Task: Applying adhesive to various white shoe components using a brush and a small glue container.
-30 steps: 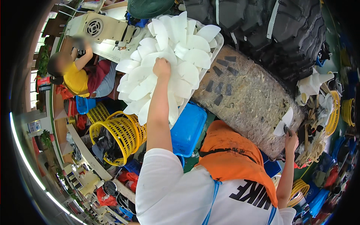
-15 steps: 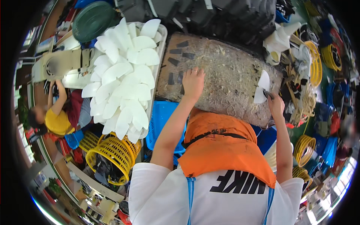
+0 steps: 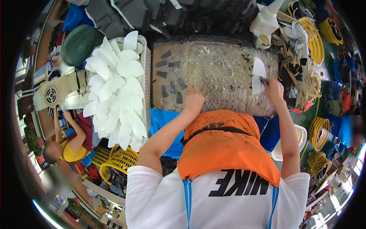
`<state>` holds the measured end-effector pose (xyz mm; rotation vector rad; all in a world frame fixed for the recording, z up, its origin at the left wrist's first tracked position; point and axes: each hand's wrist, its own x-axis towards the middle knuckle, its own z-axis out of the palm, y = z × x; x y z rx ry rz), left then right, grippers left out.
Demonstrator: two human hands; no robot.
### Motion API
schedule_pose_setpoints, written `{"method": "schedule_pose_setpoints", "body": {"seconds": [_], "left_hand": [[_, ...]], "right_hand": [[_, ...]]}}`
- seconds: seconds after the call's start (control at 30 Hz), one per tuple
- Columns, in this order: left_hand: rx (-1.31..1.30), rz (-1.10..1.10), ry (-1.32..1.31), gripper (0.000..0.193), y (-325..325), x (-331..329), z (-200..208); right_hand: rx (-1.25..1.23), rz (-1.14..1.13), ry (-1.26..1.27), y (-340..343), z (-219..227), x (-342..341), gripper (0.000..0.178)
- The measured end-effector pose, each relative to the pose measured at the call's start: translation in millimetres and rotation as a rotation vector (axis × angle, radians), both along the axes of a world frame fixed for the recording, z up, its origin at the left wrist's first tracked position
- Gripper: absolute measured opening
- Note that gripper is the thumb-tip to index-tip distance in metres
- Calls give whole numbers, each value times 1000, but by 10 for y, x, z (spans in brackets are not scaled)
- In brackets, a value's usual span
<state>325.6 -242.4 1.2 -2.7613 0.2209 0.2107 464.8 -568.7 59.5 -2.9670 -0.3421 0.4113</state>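
On the worn, glue-stained board (image 3: pixel 225 72), two white curved pieces (image 3: pixel 259 66) lie end to end at the right. My right hand (image 3: pixel 273 91) is closed on a small dark strip (image 3: pixel 264 80), which touches the edge of the nearer white piece. Farther left, my left hand (image 3: pixel 194 100) rests low over the board with its fingers curled in; whatever they may hold is hidden. Several loose dark grey strips (image 3: pixel 161 74) lie just to the left of it, the closest beside its fingertips.
A white crate (image 3: pixel 146 72) heaped with white curved pieces stands left of the board. A white bottle (image 3: pixel 264 23) is at the far right corner. Blue baskets (image 3: pixel 162 128) sit below the near edge. Another person (image 3: pixel 72 145) works at a machine on the left.
My left hand has come nearer to me and its fingers have curled in from lying flat. My right hand stays at the white piece with the strip. The whole view has shifted somewhat.
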Motion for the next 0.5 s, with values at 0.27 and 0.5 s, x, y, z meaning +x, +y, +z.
{"method": "schedule_pose_setpoints", "body": {"seconds": [0.27,0.5], "left_hand": [[-295,-150,584,18,98,1001,76],[-876,730,920,27,378,1324,-35]], "right_hand": [[-13,19,90,-89,14,300,20],[145,-61,315,-318,-128,902,32]]}}
